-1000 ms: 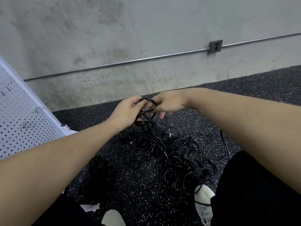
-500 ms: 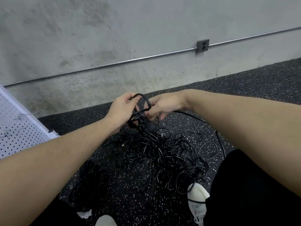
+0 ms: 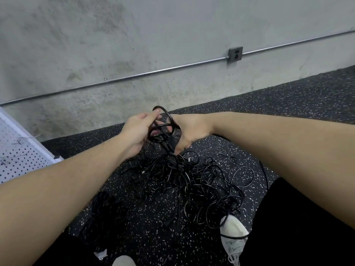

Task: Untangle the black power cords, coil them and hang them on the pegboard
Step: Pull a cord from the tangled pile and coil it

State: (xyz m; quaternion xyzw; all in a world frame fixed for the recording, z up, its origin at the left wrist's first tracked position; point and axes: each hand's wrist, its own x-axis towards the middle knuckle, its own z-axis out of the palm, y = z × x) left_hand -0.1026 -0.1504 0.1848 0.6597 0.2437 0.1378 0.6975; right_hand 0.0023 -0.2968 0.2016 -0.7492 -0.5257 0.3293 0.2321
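A tangled heap of black power cords [image 3: 184,181] lies on the speckled black floor in front of me. Above its far edge I hold up a small coil of one black cord [image 3: 163,127]. My left hand [image 3: 137,131] pinches the top of the loops between thumb and fingers. My right hand [image 3: 189,131] grips the coil's right side, fingers curled down toward the cord that trails into the heap. A second bundle of black cord [image 3: 103,212] lies nearer me on the left. The white pegboard [image 3: 17,156] with wire hooks shows at the left edge.
A concrete wall with a metal conduit [image 3: 153,71] and an outlet box [image 3: 235,54] runs behind the heap. My white shoe [image 3: 233,235] sits under the heap's near right edge, a cord crossing it. My dark-clothed legs fill the lower corners.
Both hands stay on the coil and have drawn closer together around it, the right hand now lower with fingers pointing down. The view has shifted slightly; less pegboard shows than a second ago.
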